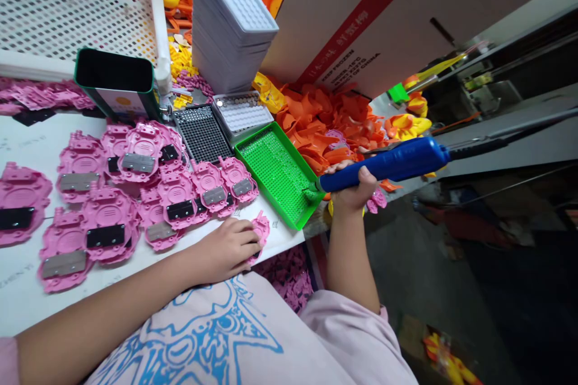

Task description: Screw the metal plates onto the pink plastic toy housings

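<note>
A blue electric screwdriver [383, 163] is held in my right hand [356, 188], fingers wrapped round it. Its tip is over the near right end of a green perforated tray [280, 174] with small metal pieces in it. At the table's front edge, my left hand [232, 246] rests with its fingers on a pink plastic part [261, 230], partly covering it. Several pink parts [106, 215] with black or grey plates lie to the left, some piled on each other.
Behind the green tray are a black grid tray [203, 132], a small white tray [241, 114] and a tall stack of white trays [230, 24]. Orange parts [316, 123] heap beside a cardboard box [343, 18]. A dark green container [118, 87] stands back left.
</note>
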Tool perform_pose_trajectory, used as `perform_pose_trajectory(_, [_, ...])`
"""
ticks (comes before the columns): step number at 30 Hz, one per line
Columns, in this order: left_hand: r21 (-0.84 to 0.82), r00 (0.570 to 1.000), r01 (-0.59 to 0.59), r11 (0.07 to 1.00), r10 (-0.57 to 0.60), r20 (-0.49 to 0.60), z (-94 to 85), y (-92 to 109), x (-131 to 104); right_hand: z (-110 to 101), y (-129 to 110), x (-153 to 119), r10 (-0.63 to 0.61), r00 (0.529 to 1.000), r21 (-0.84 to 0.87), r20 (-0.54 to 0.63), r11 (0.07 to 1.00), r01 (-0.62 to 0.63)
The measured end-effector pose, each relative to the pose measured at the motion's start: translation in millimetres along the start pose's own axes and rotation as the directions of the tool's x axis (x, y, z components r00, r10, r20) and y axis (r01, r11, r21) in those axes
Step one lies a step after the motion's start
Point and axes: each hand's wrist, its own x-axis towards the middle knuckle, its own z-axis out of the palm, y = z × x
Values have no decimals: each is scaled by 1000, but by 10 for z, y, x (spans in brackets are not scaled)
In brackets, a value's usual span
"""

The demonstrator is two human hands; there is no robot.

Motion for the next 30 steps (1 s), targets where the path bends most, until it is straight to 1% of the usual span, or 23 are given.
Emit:
perform_pose_trajectory(3, [0,1000,7,1000,-7,2,-10,5,0,-3,-6,-4,-77,997,17,-1,997,77])
perform_pose_trajectory(9, [-6,1000,5,1000,-5,-3,-4,14,-9,-40,15,20,-78,997,-29,6,997,78])
perform_pose_trajectory(13, [-3,1000,2,1000,-2,-14,3,6,-7,-7,-92,-22,-90,996,-43,17,995,91])
perform_pose_trajectory(15, [0,1000,0,1000,0,-9,5,0,-3,45,-200,-101,-91,994,-17,56,996,92])
perform_pose_trajectory(18, [1,1000,-1,1000,1,7,3,-2,2,148,-366,-305,-107,984,49,142,994,100])
perform_pose_trajectory(21, [6,1000,-1,1000,1,9,-4,5,4,241,-438,-552,-60,974,62,218,997,48])
perform_pose_trajectory(25, [20,1000,3,1000,-3,10,-6,8,6,318,-348,-792,-6,954,94,299,995,-23])
perform_pose_trajectory(28, [24,1000,-9,1000,8,12,3,4,11,337,-237,-865,-3,935,124,356,991,-44])
perform_pose_trajectory(30, [25,1000,-18,1000,18,6,8,4,15,332,-181,-885,0,929,141,370,988,-56])
